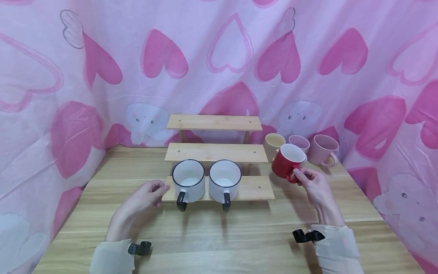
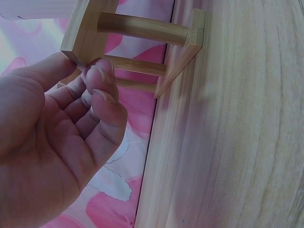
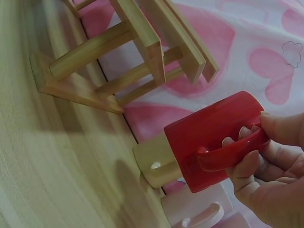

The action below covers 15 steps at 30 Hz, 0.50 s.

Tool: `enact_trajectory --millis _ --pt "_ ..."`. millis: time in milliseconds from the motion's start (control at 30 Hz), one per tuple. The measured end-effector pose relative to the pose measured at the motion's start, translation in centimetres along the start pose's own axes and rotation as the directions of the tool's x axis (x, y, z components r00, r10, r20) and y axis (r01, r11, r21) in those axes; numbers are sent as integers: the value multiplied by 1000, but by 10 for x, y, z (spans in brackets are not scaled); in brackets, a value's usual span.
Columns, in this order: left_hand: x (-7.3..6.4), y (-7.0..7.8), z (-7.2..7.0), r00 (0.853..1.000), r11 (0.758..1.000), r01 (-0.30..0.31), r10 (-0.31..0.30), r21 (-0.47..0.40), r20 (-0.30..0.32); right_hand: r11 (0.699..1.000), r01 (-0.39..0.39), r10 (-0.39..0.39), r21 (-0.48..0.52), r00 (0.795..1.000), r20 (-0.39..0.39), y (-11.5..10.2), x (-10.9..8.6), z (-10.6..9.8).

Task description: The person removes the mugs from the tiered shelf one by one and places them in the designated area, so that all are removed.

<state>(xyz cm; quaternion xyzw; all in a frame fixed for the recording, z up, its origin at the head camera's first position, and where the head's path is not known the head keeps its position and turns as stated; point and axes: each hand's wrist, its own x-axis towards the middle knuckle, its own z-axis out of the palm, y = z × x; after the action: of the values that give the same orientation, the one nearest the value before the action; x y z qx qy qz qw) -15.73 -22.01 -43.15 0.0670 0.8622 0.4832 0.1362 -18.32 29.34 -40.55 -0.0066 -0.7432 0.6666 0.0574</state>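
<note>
My right hand [image 1: 315, 186] holds a red mug [image 1: 286, 163], white inside, by its handle, raised off the table. In the right wrist view the fingers curl through the mug's handle [image 3: 232, 154]. My left hand [image 1: 148, 196] is at the left end of the three-tier wooden rack [image 1: 254, 188], thumb and curled fingers pinching the end of its lowest board [image 2: 78, 35]. On that board stand two white mugs with black rims and black handles, a left one [image 1: 189, 182] and a right one [image 1: 224, 180], both handles toward me.
Behind the red mug stand a cream mug [image 1: 273, 140], a small pink mug [image 1: 299, 141] and a larger pink mug [image 1: 323, 148] on the wooden table [image 1: 222, 239]. The rack's middle board [image 1: 216, 152] and top board [image 1: 214, 122] rise toward the heart-patterned curtain [image 1: 205, 49].
</note>
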Motion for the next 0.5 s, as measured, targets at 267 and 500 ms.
enact_trajectory --millis 267,500 --pt "-2 1 -1 999 999 42 -42 -21 0 998 -30 32 -59 999 24 5 2 0" --pt "0 -1 0 1000 1000 9 -9 -24 8 999 -52 53 -10 998 25 13 2 -1"
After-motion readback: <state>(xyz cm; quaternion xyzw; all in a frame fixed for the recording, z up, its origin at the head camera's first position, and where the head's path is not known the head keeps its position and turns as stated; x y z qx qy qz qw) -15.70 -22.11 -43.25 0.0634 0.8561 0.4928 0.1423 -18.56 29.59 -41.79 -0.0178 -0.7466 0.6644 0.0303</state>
